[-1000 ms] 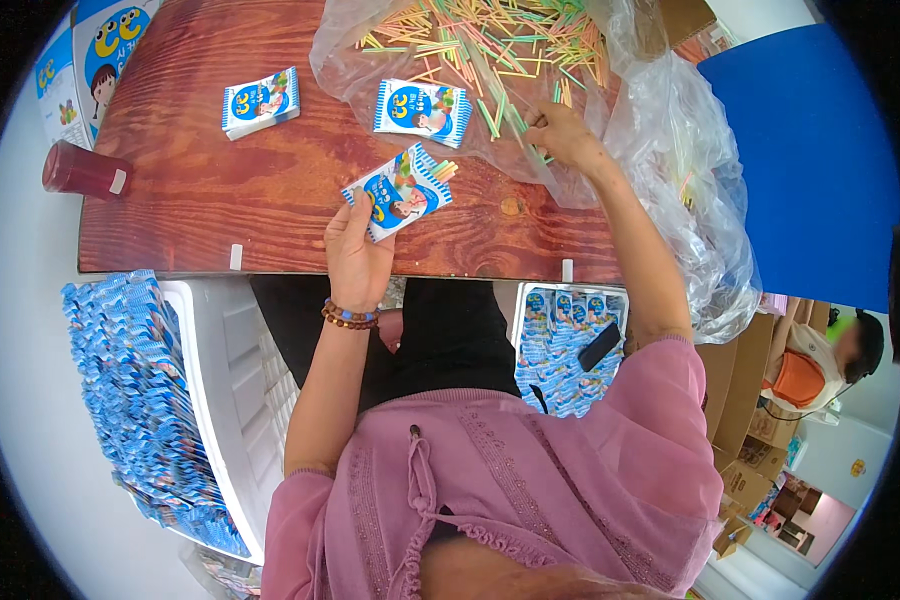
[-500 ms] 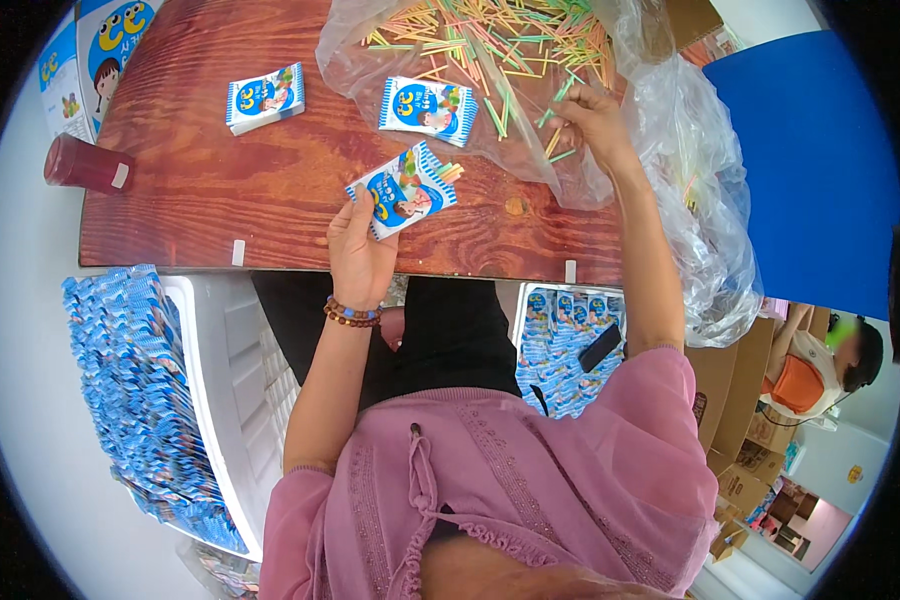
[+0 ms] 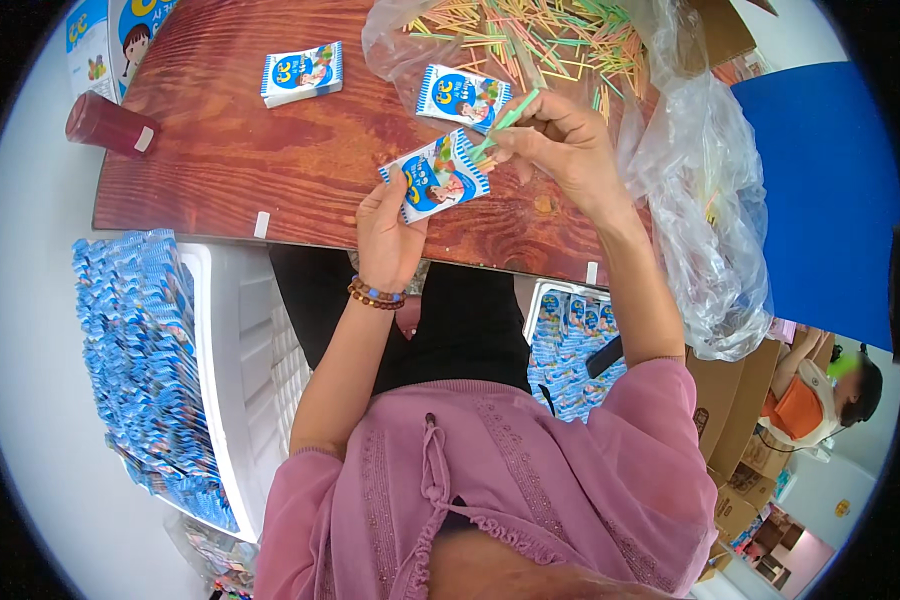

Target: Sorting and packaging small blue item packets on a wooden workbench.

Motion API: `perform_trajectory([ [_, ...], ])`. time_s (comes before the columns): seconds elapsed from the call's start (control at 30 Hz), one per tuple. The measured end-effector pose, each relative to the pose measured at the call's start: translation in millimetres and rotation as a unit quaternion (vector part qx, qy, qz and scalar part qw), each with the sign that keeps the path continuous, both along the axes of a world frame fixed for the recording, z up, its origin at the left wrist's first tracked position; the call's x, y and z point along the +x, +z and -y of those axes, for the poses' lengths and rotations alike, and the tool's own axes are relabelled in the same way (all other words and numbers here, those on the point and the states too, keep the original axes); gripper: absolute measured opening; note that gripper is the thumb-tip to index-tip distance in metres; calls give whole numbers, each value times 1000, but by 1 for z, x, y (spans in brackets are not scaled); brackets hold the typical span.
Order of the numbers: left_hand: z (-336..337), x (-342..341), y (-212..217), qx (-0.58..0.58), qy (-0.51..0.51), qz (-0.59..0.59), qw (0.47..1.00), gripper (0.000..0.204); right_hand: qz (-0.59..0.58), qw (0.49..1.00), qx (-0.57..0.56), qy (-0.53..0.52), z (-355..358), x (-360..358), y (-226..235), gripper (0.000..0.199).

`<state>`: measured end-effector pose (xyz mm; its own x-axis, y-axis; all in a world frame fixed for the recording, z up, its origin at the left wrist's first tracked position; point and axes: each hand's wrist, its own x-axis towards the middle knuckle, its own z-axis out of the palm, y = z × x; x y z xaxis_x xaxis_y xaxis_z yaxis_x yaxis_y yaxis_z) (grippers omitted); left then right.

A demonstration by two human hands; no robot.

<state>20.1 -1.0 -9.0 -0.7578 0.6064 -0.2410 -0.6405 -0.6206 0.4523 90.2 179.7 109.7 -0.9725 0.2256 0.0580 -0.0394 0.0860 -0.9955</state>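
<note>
My left hand (image 3: 392, 235) is closed on a blue-and-white printed packet (image 3: 436, 178), held over the front of the wooden table. Pale candy sticks poke from the packet's right end. At that end, my right hand (image 3: 562, 150) pinches a few green sticks (image 3: 510, 118), their lower tips at the packet's mouth; whether they reach inside is hard to see. Just behind lies a small stack of like packets (image 3: 462, 95) on clear plastic. Loose coloured sticks (image 3: 540, 40) are heaped on the plastic at the back.
Another packet stack (image 3: 303, 74) and a dark red cup (image 3: 110, 124) rest on the wooden table (image 3: 210, 170). White foam boxes full of packets stand left (image 3: 202, 400) and below the front edge (image 3: 532, 325). Crumpled plastic (image 3: 715, 220) hangs at right. Another person (image 3: 810, 395) works at far right.
My right hand has come left from the loose sticks to the packet's mouth, carrying green sticks. My left hand still holds the packet. The whole view has shifted slightly.
</note>
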Motion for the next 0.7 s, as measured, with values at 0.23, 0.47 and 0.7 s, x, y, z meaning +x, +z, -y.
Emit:
perform_trajectory([
  [0.23,3,-2,-13,9,-9,-34,999,24,-14,997,81,12,12,-7,-5,14],
  [0.47,2,-2,-11,21,-8,-24,999,25,-40,999,11,19,13,-5,-6,14],
  [0.7,2,-1,-1,43,3,-1,999,24,-168,901,399,17,16,-7,-19,17],
])
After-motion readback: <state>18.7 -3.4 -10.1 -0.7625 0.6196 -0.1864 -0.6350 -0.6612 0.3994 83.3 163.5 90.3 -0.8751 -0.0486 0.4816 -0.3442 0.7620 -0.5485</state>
